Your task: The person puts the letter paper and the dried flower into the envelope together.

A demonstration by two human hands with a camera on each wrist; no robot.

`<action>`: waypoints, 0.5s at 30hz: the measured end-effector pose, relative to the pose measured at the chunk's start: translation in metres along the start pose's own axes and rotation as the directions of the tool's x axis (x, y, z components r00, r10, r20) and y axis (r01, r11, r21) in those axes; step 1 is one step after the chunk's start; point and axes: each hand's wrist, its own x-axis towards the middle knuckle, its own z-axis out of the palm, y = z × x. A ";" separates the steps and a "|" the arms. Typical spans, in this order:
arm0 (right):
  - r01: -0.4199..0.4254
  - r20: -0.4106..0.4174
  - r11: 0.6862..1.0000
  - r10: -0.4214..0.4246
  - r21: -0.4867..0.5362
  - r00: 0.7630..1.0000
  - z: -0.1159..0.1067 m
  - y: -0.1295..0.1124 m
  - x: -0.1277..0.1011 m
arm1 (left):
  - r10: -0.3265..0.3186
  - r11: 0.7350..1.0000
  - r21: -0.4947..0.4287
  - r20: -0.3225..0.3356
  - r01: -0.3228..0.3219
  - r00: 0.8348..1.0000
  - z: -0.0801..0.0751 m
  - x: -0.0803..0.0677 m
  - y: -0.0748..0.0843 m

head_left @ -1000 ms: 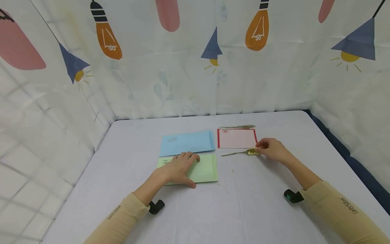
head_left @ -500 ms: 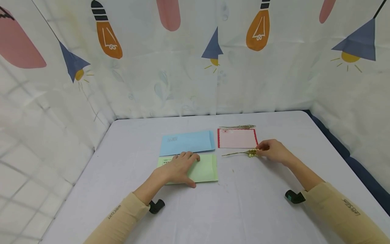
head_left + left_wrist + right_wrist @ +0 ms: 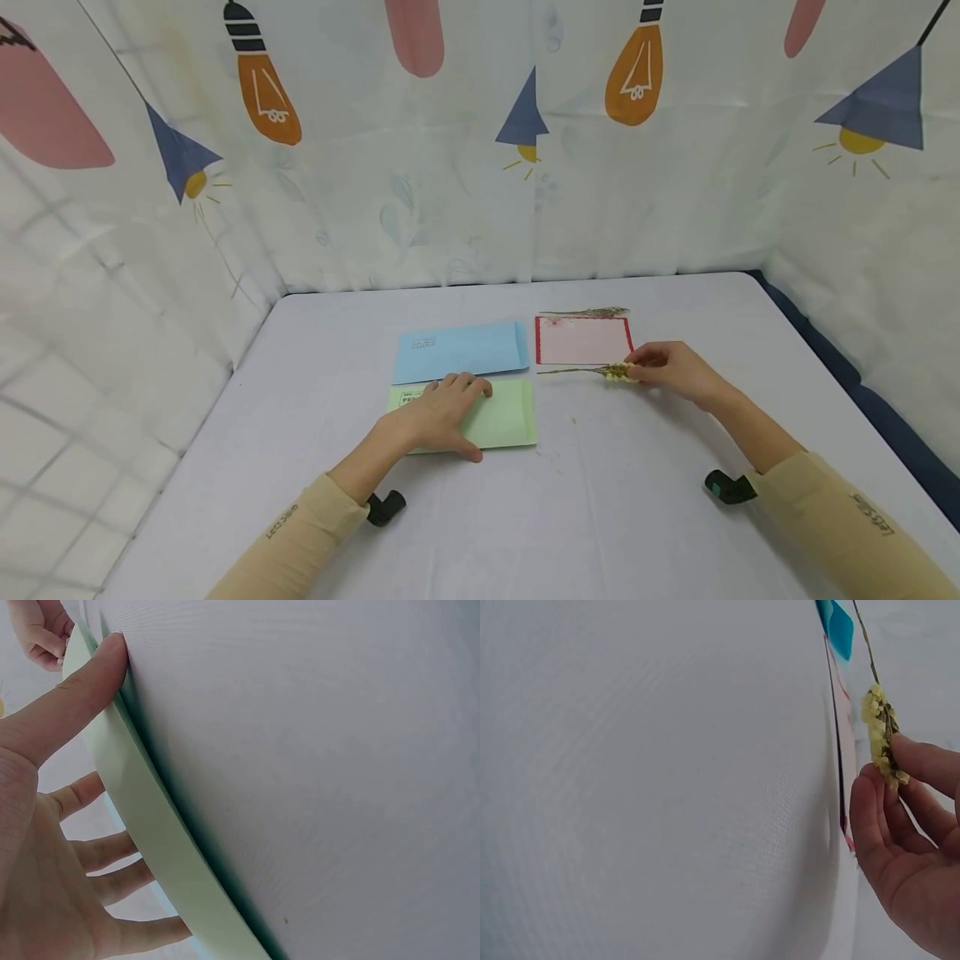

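Observation:
My right hand (image 3: pixel 678 373) pinches the flower head of a dried yellow flower sprig (image 3: pixel 617 372) between thumb and fingers. In the right wrist view the yellow blossoms (image 3: pixel 877 724) show clearly, with the thin stem pointing away. Just beyond the sprig lies a pink card (image 3: pixel 585 342) with a red border. My left hand (image 3: pixel 437 415) rests on a light green envelope (image 3: pixel 510 414), fingers spread and thumb at its near edge. The left wrist view shows the thumb (image 3: pixel 82 694) against that envelope's edge. Part of the envelope is hidden under the hand.
A blue envelope (image 3: pixel 461 348) lies directly behind the green one. Another dried sprig (image 3: pixel 592 312) lies along the card's far edge. Small plant crumbs (image 3: pixel 573 420) dot the white tablecloth (image 3: pixel 570 517). A patterned curtain (image 3: pixel 450 192) stands behind the table.
The sprig's stem has swung slightly away from me, now lying nearly parallel to the card's near edge. My right hand shifted slightly left over the last half second. The left hand stayed put.

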 end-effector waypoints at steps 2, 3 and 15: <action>0.012 0.016 0.999 -0.013 0.041 1.000 0.000 -0.001 -0.001 | 0.000 1.000 0.001 0.000 0.000 1.000 0.000 0.000 0.000; 0.016 0.025 0.998 -0.018 0.056 1.000 0.001 -0.002 -0.002 | 0.000 1.000 0.000 0.000 0.000 1.000 0.000 0.000 0.000; 0.030 0.132 0.993 -0.044 0.111 0.990 0.010 -0.006 -0.003 | 0.003 1.000 0.003 -0.001 -0.003 1.000 0.000 0.001 -0.001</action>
